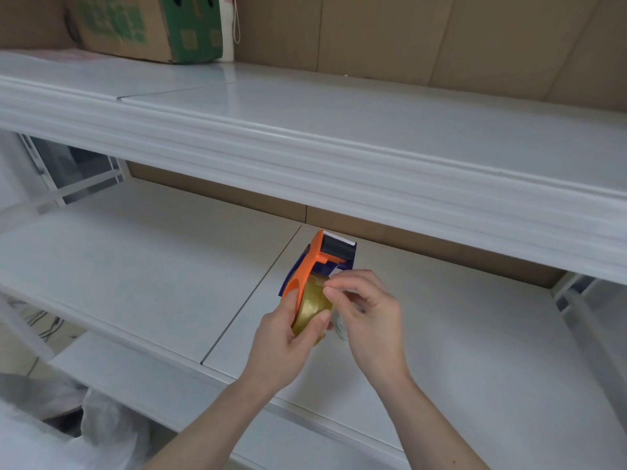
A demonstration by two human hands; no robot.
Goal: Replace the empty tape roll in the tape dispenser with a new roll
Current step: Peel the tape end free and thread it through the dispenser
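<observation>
An orange and dark blue tape dispenser (317, 262) is held above the lower white shelf, its toothed blade and black roller pointing away from me. A yellowish-brown tape roll (312, 308) sits in it. My left hand (288, 337) grips the dispenser and roll from the left and below, thumb on the roll's edge. My right hand (366, 310) is at the roll's upper right, thumb and forefinger pinched on the tape's surface near its loose end. Something pale and round (341, 329) shows under my right palm; what it is I cannot tell.
The lower shelf (152, 259) has a seam running diagonally under my hands. The upper shelf (339, 137) overhangs just beyond the dispenser and carries a green-printed cardboard box (146, 25) at the far left. Brown cardboard lines the back. White plastic bags (84, 432) lie bottom left.
</observation>
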